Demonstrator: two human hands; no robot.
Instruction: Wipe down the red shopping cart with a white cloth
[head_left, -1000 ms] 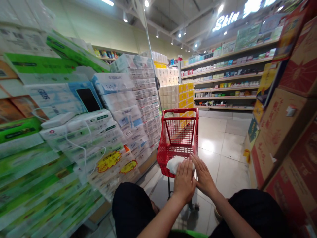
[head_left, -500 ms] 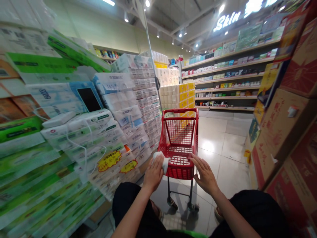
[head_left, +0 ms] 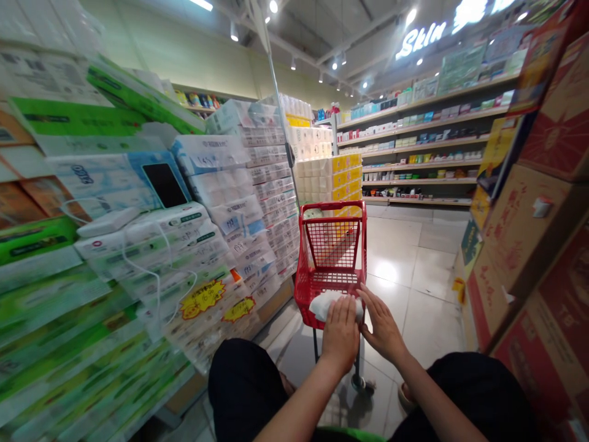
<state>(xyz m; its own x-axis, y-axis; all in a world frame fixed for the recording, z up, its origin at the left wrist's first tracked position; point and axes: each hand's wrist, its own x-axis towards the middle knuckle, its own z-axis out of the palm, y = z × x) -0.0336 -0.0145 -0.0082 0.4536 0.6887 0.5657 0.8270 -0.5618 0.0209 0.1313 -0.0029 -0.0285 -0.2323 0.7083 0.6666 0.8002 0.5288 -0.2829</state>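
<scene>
A small red shopping cart (head_left: 331, 245) stands upright between my knees, its basket made of plastic grid. My left hand (head_left: 340, 337) presses a crumpled white cloth (head_left: 323, 304) against the basket's near rim, toward the right end. The fingers lie over the cloth, so part of it is hidden. My right hand (head_left: 383, 330) is at the near right corner of the basket, fingers stretched out and nothing held in them. Its fingertips are close beside the left hand and seem to touch the rim.
Stacked tissue packs (head_left: 230, 221) rise on the left, with a phone (head_left: 164, 185), a white power strip (head_left: 108, 222) and cables on them. Cardboard boxes (head_left: 529, 227) are piled at the right. Stocked shelves (head_left: 414, 147) line the back beyond the tiled floor (head_left: 430, 270).
My left hand has slid the white cloth rightward along the cart's near rim, from the left corner to beside my right hand. The right hand has hardly moved; the cart has shifted slightly left.
</scene>
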